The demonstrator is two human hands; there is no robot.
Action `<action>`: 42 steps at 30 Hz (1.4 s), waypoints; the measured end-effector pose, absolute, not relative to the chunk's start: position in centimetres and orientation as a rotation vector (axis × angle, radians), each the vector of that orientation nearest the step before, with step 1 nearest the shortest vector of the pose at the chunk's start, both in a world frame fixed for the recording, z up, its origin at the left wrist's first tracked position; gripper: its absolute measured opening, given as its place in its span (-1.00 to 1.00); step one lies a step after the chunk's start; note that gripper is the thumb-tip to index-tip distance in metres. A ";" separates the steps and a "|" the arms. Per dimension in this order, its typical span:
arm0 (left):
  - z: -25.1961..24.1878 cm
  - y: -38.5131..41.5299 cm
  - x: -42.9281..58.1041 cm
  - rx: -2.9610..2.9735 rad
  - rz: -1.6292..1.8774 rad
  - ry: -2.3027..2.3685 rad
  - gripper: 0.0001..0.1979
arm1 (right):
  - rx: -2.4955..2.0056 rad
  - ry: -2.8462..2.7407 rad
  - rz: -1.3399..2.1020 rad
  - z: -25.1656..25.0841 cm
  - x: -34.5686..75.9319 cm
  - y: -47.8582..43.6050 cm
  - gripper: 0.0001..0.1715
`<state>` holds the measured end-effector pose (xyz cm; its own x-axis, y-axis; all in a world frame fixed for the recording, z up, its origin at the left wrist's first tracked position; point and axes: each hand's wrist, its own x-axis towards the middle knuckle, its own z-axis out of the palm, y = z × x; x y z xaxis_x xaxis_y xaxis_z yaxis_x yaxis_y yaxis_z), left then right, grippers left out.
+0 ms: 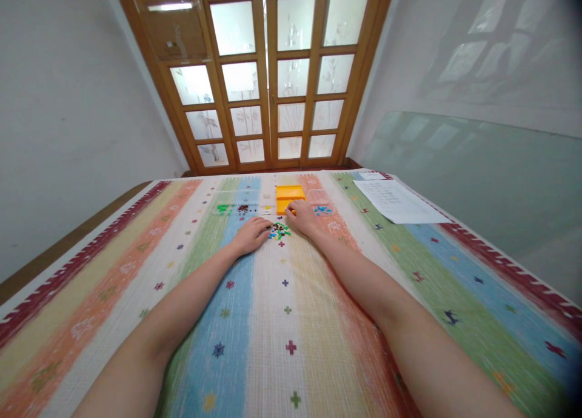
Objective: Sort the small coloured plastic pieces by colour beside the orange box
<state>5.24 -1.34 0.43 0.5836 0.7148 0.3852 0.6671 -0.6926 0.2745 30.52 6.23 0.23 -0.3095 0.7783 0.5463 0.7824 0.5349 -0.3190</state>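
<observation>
A small heap of mixed coloured beads lies on the striped cloth between my two hands. My left hand rests just left of the heap, knuckles up, fingers curled at its edge. My right hand sits just right of it, fingertips pinched on something too small to name, close to an orange tray. Behind the heap stand clear compartments holding green beads, dark beads and blue beads.
The striped cloth covers a wide flat surface. A printed paper sheet lies at the far right. A glass pane leans on the right wall. Wooden glazed doors stand behind.
</observation>
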 end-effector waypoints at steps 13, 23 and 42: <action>0.2 -1.6 5.2 2.713 0.784 1.152 -0.69 | -1.286 -2.133 -0.005 0.4 30.4 6.1 -0.79; 1.2 -0.4 2.8 2.686 1.010 1.433 -0.67 | -1.283 -2.151 0.028 0.8 30.6 5.9 -0.79; -1.2 3.7 -5.4 2.078 1.293 2.126 -0.57 | -1.293 -2.177 0.034 0.7 30.5 5.8 -0.78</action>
